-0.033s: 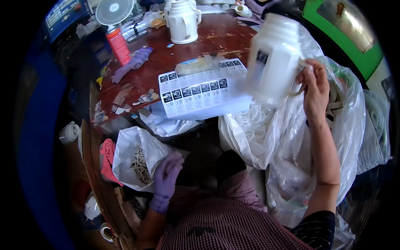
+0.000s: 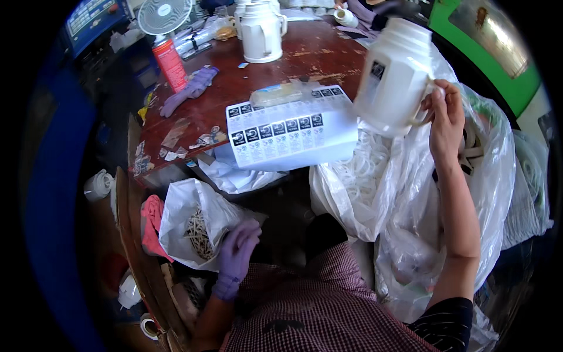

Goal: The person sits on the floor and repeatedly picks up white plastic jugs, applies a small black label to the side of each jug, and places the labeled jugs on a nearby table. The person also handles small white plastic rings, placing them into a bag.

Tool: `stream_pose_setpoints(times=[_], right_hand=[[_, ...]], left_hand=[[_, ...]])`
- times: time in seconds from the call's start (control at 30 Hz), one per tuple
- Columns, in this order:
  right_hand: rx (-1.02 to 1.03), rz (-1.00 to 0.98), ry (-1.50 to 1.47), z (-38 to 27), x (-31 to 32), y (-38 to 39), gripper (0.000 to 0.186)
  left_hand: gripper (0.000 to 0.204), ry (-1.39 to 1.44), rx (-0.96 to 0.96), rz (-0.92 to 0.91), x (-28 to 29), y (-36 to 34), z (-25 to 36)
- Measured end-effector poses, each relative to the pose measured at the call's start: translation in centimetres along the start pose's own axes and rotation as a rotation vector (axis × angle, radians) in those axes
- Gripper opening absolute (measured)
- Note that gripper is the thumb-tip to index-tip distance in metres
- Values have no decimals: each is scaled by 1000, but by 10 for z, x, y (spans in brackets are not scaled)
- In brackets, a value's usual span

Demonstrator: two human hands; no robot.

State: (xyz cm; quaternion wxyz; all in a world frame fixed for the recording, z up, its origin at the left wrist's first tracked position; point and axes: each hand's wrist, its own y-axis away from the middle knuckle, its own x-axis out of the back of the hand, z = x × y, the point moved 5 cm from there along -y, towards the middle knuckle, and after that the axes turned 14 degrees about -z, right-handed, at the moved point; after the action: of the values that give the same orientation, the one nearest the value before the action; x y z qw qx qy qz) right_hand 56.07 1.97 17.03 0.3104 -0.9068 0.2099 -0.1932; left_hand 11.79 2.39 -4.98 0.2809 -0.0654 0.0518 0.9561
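Observation:
My bare right hand (image 2: 447, 114) is closed on the handle of a white plastic jug (image 2: 394, 79), shaped like a thermos casing with flat sides and a dark label. It is tilted and held above the right edge of the table, beside a sheet of labels (image 2: 281, 132). My left hand (image 2: 239, 243), in a purple glove, hangs low with its fingers curled together. Whether something small is in them cannot be made out. Next to it is a white bag (image 2: 182, 202) of small pale stick-like pieces (image 2: 200, 236).
The dark red table (image 2: 316, 50) carries another white jug (image 2: 262, 35), a red spray can (image 2: 169, 63), a purple glove (image 2: 189, 91) and a fan (image 2: 164, 16). Plastic bags hold white rings (image 2: 363, 164) at the right. A person's arm (image 2: 378, 17) shows at the far side.
The white jug in my right hand has shifted slightly right and shows less blur. My left hand has moved slightly right and down, its fingers still curled.

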Motion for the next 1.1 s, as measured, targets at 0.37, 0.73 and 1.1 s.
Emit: stream_pose_setpoints(times=[0.37,0.73,1.1], right_hand=[[-91,-80,369,332,19,-197,40],[28,-449,487,325,-91,-249,58],[-96,-240,417,171,-66,-86,16]], left_hand=[[37,-163,35,359,90,97,-37],[58,-1414,398,1221,343,268,6],[33,-1481,873,1163,487,356,-22]])
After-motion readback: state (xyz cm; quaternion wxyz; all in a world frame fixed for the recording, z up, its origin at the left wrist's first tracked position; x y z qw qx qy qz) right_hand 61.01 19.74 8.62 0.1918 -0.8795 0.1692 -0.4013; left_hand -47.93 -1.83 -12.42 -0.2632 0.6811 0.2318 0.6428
